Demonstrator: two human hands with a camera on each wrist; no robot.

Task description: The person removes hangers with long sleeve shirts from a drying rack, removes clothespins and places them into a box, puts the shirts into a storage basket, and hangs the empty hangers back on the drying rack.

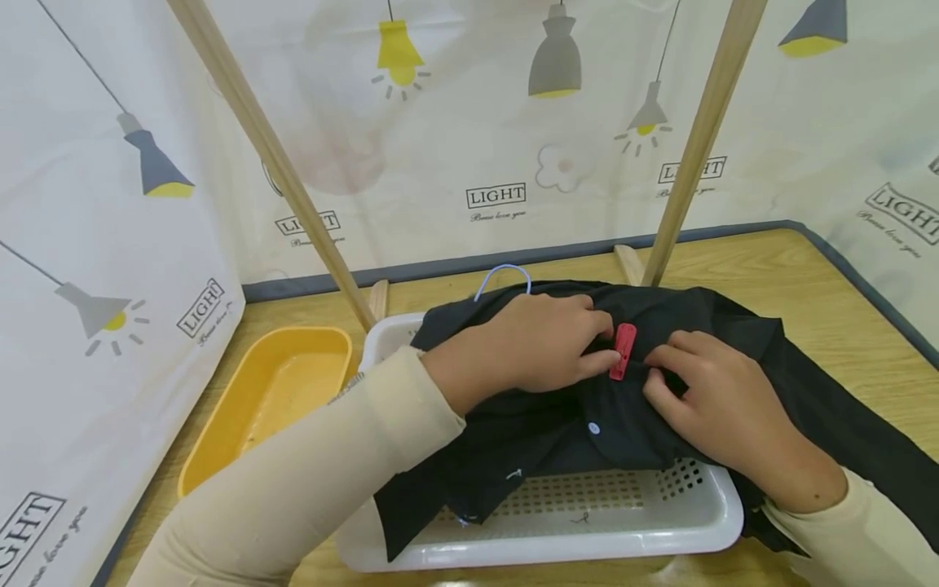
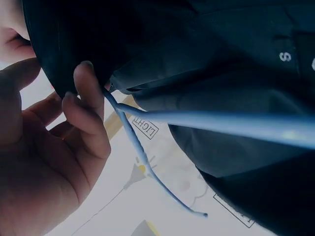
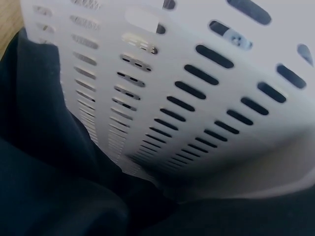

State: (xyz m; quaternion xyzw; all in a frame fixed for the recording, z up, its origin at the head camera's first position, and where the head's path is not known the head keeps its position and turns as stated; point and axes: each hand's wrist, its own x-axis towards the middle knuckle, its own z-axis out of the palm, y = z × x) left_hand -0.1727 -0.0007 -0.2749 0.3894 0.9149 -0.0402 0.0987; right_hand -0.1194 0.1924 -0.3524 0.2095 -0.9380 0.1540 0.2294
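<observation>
A black buttoned shirt [image 1: 543, 444] lies bunched over a white perforated basket [image 1: 587, 534]. A red clothespin [image 1: 623, 350] sits on the shirt between the two hands. The left hand [image 1: 539, 342] has curled fingers pinching the dark cloth, its thumb tip close against the clothespin. In the left wrist view, the shirt's edge [image 2: 54, 49] runs between thumb and fingers, beside a blue hanger [image 2: 221, 125]. Just right of the clothespin, the right hand [image 1: 722, 399] pinches a fold of the shirt. The right wrist view shows only cloth and basket wall [image 3: 162, 98]; that hand is hidden there.
A yellow tray [image 1: 293, 383] stands left of the basket on the wooden table [image 1: 741, 257]. Behind, two wooden posts [image 1: 275, 163] rise from the table. A lamp-patterned curtain [image 1: 455, 139] surrounds it. One shirt sleeve [image 1: 858, 424] trails off to the right.
</observation>
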